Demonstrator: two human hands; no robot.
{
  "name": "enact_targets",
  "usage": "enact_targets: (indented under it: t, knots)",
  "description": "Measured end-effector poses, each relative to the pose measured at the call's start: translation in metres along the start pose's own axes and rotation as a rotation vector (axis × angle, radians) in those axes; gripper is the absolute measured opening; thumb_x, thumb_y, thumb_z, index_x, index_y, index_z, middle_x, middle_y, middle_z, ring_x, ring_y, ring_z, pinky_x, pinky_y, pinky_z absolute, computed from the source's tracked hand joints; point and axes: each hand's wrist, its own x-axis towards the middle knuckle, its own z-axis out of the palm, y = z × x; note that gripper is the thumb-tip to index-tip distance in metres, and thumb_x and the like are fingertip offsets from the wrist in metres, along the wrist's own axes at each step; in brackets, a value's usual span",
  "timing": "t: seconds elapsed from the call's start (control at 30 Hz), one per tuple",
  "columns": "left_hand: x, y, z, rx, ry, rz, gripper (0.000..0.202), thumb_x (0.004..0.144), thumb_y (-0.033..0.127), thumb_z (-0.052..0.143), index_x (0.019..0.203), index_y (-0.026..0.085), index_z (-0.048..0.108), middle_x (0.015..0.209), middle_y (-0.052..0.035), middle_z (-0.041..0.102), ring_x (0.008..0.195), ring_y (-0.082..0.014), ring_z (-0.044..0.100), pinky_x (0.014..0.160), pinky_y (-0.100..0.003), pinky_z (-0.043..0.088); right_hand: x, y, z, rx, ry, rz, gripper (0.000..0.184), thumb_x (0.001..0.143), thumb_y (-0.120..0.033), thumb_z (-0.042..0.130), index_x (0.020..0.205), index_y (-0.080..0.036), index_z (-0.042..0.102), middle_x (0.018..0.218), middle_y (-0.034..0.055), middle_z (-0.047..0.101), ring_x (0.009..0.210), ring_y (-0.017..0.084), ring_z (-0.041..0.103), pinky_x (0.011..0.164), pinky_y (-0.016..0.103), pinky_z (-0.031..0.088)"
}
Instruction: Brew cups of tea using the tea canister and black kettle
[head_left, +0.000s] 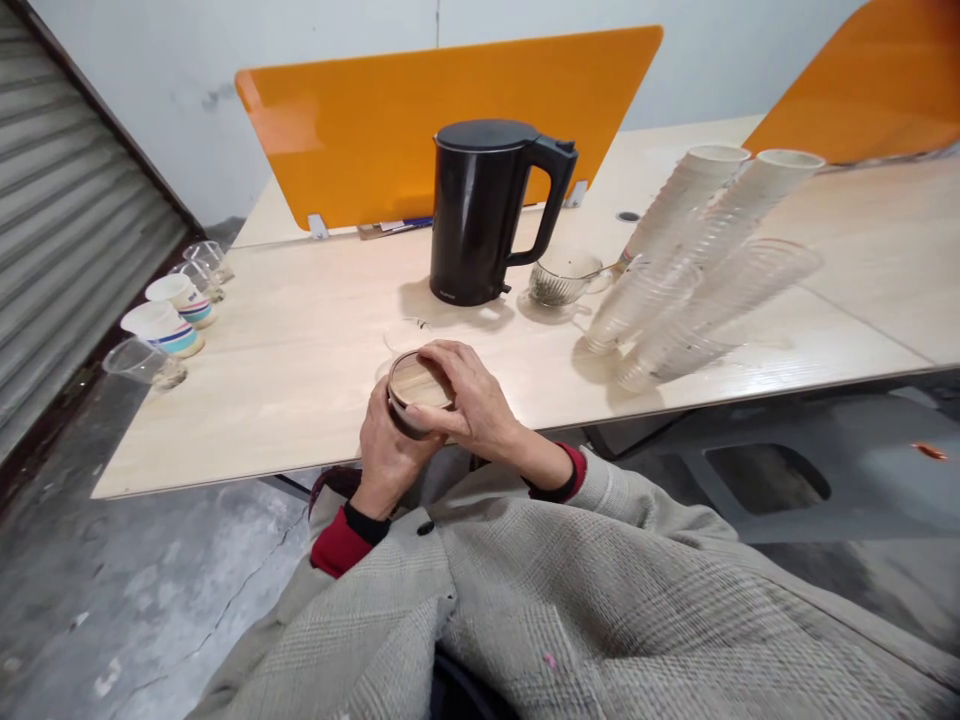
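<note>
Nearest us, in front of the black kettle (pixel 474 225), we hold 1 round, dark-rimmed container (pixel 417 382): our left hand (pixel 391 440) curls round its side, fingers partly hidden; our right hand (pixel 476 400) pinches its top between thumb and fingers. Right of the kettle stand cup stacks (pixel 646 300); left, 5 cups (pixel 169 330); just right, 1 glass cup (pixel 553 286); behind, 1 orange panel (pixel 360 140).

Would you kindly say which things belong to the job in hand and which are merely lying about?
Likely the job: wood-topped container, held in left hand and right hand; kettle; glass cup; cup row; cup stacks.
Likely just about: orange divider; flat items below it.
</note>
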Motion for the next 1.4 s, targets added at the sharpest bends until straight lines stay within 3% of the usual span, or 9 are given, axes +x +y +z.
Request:
enact_targets:
  t: [0.17, 0.3, 0.6, 0.73, 0.83, 1.0, 1.1, 1.23, 1.4]
  knots:
    - [-0.001, 0.004, -0.001, -0.013, -0.009, -0.026, 0.093, 0.063, 0.045, 0.096, 0.143, 0.024, 0.053, 0.142, -0.0131, 0.07, 0.131, -0.0354, 0.07, 0.109, -0.05, 0.059, 0.006, 0.004, -0.022, 0.116, 0.132, 0.0, 0.063, 0.095, -0.069, 0.064, 0.141, -0.026, 0.058, 0.141, 0.0143, 0.065, 0.132, 0.032, 0.062, 0.115, 0.054, 0.052]
    - [-0.001, 0.0, -0.002, -0.007, -0.001, 0.041, 0.096, 0.065, 0.043, 0.096, 0.146, 0.023, 0.05, 0.147, -0.0136, 0.066, 0.138, -0.0347, 0.066, 0.116, -0.05, 0.055, -0.001, 0.033, -0.045, -0.047, 0.278, 0.089, 0.062, 0.095, -0.067, 0.063, 0.142, -0.026, 0.058, 0.139, 0.0139, 0.065, 0.133, 0.034, 0.061, 0.116, 0.057, 0.051]
    - [0.0, -0.004, -0.001, 0.001, 0.025, 0.015, 0.096, 0.065, 0.044, 0.096, 0.146, 0.025, 0.05, 0.146, -0.0133, 0.067, 0.137, -0.0347, 0.066, 0.116, -0.05, 0.055, -0.042, 0.104, -0.056, -0.453, 0.154, 0.354, 0.064, 0.086, -0.06, 0.077, 0.134, -0.021, 0.066, 0.143, 0.0221, 0.064, 0.132, 0.042, 0.06, 0.113, 0.064, 0.052]
    - [0.001, -0.005, 0.0, 0.005, 0.026, -0.018, 0.098, 0.063, 0.046, 0.097, 0.146, 0.025, 0.051, 0.148, -0.0145, 0.067, 0.138, -0.0362, 0.066, 0.116, -0.052, 0.055, -0.033, 0.111, -0.072, -0.379, 0.268, 0.371, 0.074, 0.087, -0.064, 0.076, 0.145, -0.02, 0.061, 0.148, 0.0224, 0.063, 0.137, 0.041, 0.059, 0.116, 0.067, 0.049]
    - [0.001, -0.007, 0.001, 0.005, 0.031, -0.019, 0.097, 0.063, 0.048, 0.097, 0.146, 0.026, 0.051, 0.146, -0.014, 0.067, 0.136, -0.0367, 0.066, 0.116, -0.054, 0.055, -0.017, 0.111, -0.086, -0.266, 0.411, 0.401, 0.071, 0.092, -0.064, 0.068, 0.149, -0.023, 0.057, 0.15, 0.0205, 0.061, 0.137, 0.036, 0.061, 0.109, 0.061, 0.057]
    - [0.002, -0.008, 0.001, 0.012, 0.033, -0.02, 0.097, 0.064, 0.051, 0.096, 0.146, 0.027, 0.051, 0.143, -0.0129, 0.069, 0.133, -0.0368, 0.068, 0.111, -0.054, 0.057, 0.001, 0.09, -0.114, -0.181, 0.439, 0.336, 0.066, 0.097, -0.061, 0.061, 0.149, -0.019, 0.058, 0.145, 0.02, 0.066, 0.125, 0.031, 0.071, 0.098, 0.05, 0.064]
    - [0.003, -0.01, 0.001, 0.012, 0.028, -0.019, 0.099, 0.063, 0.052, 0.096, 0.147, 0.027, 0.051, 0.145, -0.0139, 0.068, 0.134, -0.0381, 0.068, 0.112, -0.055, 0.057, 0.01, 0.061, -0.149, -0.414, 0.435, 0.267, 0.059, 0.105, -0.057, 0.052, 0.15, -0.02, 0.059, 0.14, 0.0179, 0.069, 0.118, 0.029, 0.073, 0.097, 0.047, 0.064]
    - [0.004, -0.012, 0.003, -0.001, 0.042, -0.015, 0.099, 0.062, 0.053, 0.096, 0.146, 0.027, 0.051, 0.144, -0.0137, 0.068, 0.133, -0.0381, 0.068, 0.114, -0.055, 0.055, 0.035, 0.024, -0.206, -0.853, 0.343, 0.348, 0.046, 0.109, -0.044, 0.046, 0.142, -0.02, 0.067, 0.133, 0.0176, 0.072, 0.118, 0.032, 0.07, 0.103, 0.052, 0.058]
    - [0.004, -0.014, 0.004, -0.01, 0.025, -0.009, 0.099, 0.063, 0.054, 0.095, 0.147, 0.026, 0.05, 0.143, -0.0132, 0.068, 0.132, -0.0369, 0.068, 0.115, -0.055, 0.054, 0.084, 0.038, -0.248, -1.188, 0.073, 0.523, 0.034, 0.106, -0.033, 0.055, 0.121, -0.015, 0.079, 0.125, 0.0194, 0.075, 0.12, 0.036, 0.068, 0.101, 0.054, 0.054]
